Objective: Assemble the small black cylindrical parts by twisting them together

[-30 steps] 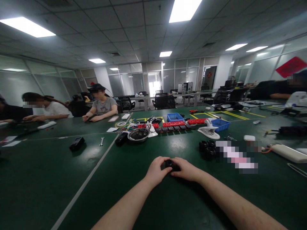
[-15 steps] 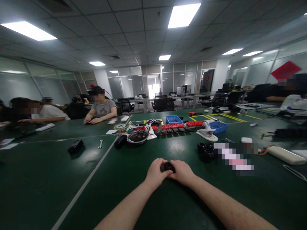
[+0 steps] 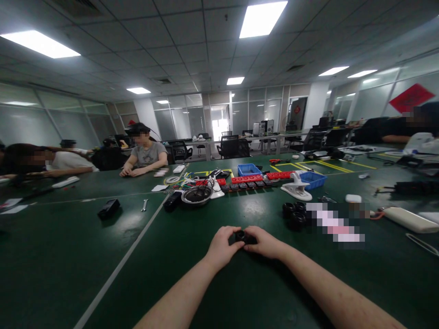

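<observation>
One small black round part [image 3: 241,236] is at the green table's [image 3: 154,274] near middle, between left hand [image 3: 222,246] and right hand [image 3: 265,244]. Thumbs and fingers curl narrowly, gripping it from both sides. Similar black pieces [image 3: 297,220] lie farther right.

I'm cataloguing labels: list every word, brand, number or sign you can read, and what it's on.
No text can be read.
Held black ring-shaped part: nothing readable.
Small red diamond-shaped sign on the dark door: marks too small.
Large red diamond-shaped wall hanging: nothing legible.
Red segmented strip: marks too small.
Pink-and-white patch: pixelated, unreadable.
</observation>
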{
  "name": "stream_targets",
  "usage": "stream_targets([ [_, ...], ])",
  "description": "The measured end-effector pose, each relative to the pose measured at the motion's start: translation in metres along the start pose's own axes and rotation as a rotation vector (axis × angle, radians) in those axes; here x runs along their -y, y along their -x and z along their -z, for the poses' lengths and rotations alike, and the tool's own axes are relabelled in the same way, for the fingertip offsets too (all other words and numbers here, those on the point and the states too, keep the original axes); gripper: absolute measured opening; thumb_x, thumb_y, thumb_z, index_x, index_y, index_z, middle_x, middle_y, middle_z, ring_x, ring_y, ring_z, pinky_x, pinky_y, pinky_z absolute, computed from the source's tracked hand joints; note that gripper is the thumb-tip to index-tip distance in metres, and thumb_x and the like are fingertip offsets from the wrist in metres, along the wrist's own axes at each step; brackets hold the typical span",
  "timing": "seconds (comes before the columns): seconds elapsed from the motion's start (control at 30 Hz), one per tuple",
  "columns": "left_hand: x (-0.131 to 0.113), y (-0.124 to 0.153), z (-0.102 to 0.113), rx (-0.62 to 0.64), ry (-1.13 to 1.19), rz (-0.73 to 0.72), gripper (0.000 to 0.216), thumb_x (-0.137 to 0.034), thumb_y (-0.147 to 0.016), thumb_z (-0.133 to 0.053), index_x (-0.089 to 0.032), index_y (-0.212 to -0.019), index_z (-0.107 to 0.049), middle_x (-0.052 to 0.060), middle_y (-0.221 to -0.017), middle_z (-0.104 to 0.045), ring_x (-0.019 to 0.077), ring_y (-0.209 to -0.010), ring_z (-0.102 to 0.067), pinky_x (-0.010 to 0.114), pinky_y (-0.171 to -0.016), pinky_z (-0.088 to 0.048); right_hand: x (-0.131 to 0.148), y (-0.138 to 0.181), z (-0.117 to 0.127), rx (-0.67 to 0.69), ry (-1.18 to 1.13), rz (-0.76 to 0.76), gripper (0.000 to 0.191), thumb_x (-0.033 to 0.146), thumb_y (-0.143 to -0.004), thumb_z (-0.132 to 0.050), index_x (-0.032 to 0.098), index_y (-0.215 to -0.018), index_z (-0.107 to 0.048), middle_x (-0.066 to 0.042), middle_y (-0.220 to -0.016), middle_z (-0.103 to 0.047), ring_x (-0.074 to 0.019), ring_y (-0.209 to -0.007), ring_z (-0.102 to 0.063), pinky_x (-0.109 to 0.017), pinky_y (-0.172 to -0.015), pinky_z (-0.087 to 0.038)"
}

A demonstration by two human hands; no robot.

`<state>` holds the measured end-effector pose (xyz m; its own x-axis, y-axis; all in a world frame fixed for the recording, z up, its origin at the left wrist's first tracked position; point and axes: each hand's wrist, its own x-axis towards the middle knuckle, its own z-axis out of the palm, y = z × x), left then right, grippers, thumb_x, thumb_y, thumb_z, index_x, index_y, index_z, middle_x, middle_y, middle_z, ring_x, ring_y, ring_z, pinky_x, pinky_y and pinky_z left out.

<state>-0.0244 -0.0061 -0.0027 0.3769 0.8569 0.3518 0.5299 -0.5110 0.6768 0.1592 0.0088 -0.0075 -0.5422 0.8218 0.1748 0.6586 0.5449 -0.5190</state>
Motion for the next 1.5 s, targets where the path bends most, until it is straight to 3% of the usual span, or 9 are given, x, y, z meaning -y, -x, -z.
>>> stream_targets([
  [0.23,0.004,-0.003,-0.003,-0.031,-0.044,0.044,0.029,-0.025,-0.060,-0.072,-0.020,-0.087,-0.060,0.001,-0.084,-0.057,0.0186,-0.081,-0.053,0.028,-0.069,-0.040,0.013,-0.003,-0.006,-0.050,0.132,-0.144,0.031,0.041,-0.061,-0.067,0.017,-0.071,-0.052,-0.002,-0.071,-0.057,-0.0151,-0.063,-0.050,-0.022,-0.052,-0.031],
  [0.4,0.005,-0.003,-0.003,-0.046,-0.086,0.036,0.029,-0.026,-0.060,-0.072,-0.020,-0.086,-0.060,0.000,-0.082,-0.056,0.0183,-0.079,-0.052,0.028,-0.067,-0.040,0.024,-0.002,-0.007,-0.069,0.287,-0.149,0.039,0.053,-0.063,-0.062,0.016,-0.075,-0.054,-0.006,-0.075,-0.059,-0.0198,-0.069,-0.053,-0.027,-0.057,-0.034],
  [0.53,0.005,-0.002,-0.003,-0.050,-0.056,-0.007,0.031,-0.022,-0.063,-0.069,-0.021,-0.093,-0.060,0.002,-0.089,-0.057,0.0201,-0.088,-0.051,0.029,-0.072,-0.041,0.017,0.002,-0.002,-0.076,0.189,-0.078,0.047,0.046,-0.060,-0.067,0.018,-0.095,-0.054,-0.005,-0.089,-0.058,-0.0209,-0.079,-0.053,-0.028,-0.066,-0.038],
  [0.7,0.004,-0.001,-0.002,-0.011,-0.009,-0.010,0.036,-0.020,-0.068,-0.065,-0.022,-0.103,-0.058,0.004,-0.095,-0.057,0.0200,-0.087,-0.052,0.029,-0.071,-0.042,0.004,0.002,0.003,0.021,0.019,0.008,0.028,0.029,-0.068,-0.062,0.018,-0.093,-0.057,-0.003,-0.086,-0.058,-0.0186,-0.080,-0.052,-0.028,-0.070,-0.039],
  [0.9,0.002,-0.001,0.000,0.006,-0.011,-0.026,0.036,-0.019,-0.067,-0.065,-0.023,-0.102,-0.058,0.002,-0.090,-0.057,0.0173,-0.080,-0.053,0.027,-0.069,-0.042,0.007,0.002,0.001,-0.008,-0.012,-0.098,0.018,0.026,-0.065,-0.065,0.016,-0.077,-0.055,0.000,-0.076,-0.059,-0.0144,-0.068,-0.052,-0.023,-0.058,-0.037],
  [1.07,0.004,-0.003,-0.003,-0.054,-0.038,0.026,0.032,-0.020,-0.061,-0.070,-0.021,-0.091,-0.060,0.000,-0.083,-0.055,0.0172,-0.078,-0.052,0.027,-0.067,-0.040,0.020,0.001,-0.005,-0.041,0.147,-0.210,0.022,0.037,-0.066,-0.062,0.017,-0.072,-0.056,-0.002,-0.072,-0.060,-0.0159,-0.065,-0.054,-0.023,-0.053,-0.033],
  [1.27,0.006,-0.003,-0.005,-0.100,-0.061,0.043,0.029,-0.022,-0.061,-0.071,-0.020,-0.086,-0.058,0.000,-0.083,-0.056,0.0179,-0.079,-0.052,0.029,-0.069,-0.041,0.036,0.001,-0.006,-0.044,0.355,-0.266,0.028,0.044,-0.072,-0.053,0.017,-0.076,-0.059,-0.008,-0.076,-0.062,-0.0221,-0.071,-0.056,-0.029,-0.061,-0.037],
  [1.4,0.006,-0.004,-0.001,-0.033,-0.004,-0.012,0.033,-0.019,-0.064,-0.068,-0.022,-0.097,-0.060,0.002,-0.089,-0.059,0.0187,-0.084,-0.053,0.030,-0.074,-0.042,0.024,0.003,0.003,-0.042,0.229,-0.168,0.046,0.045,-0.063,-0.063,0.017,-0.098,-0.055,-0.008,-0.093,-0.057,-0.0224,-0.083,-0.054,-0.030,-0.070,-0.039],
  [1.5,0.006,-0.004,0.002,0.013,0.033,-0.039,0.037,-0.019,-0.068,-0.065,-0.025,-0.103,-0.059,0.002,-0.095,-0.060,0.0190,-0.089,-0.054,0.030,-0.077,-0.042,0.009,0.003,0.008,0.025,0.096,-0.065,0.040,0.036,-0.066,-0.062,0.018,-0.101,-0.055,-0.007,-0.097,-0.055,-0.0198,-0.085,-0.052,-0.027,-0.071,-0.039],
])
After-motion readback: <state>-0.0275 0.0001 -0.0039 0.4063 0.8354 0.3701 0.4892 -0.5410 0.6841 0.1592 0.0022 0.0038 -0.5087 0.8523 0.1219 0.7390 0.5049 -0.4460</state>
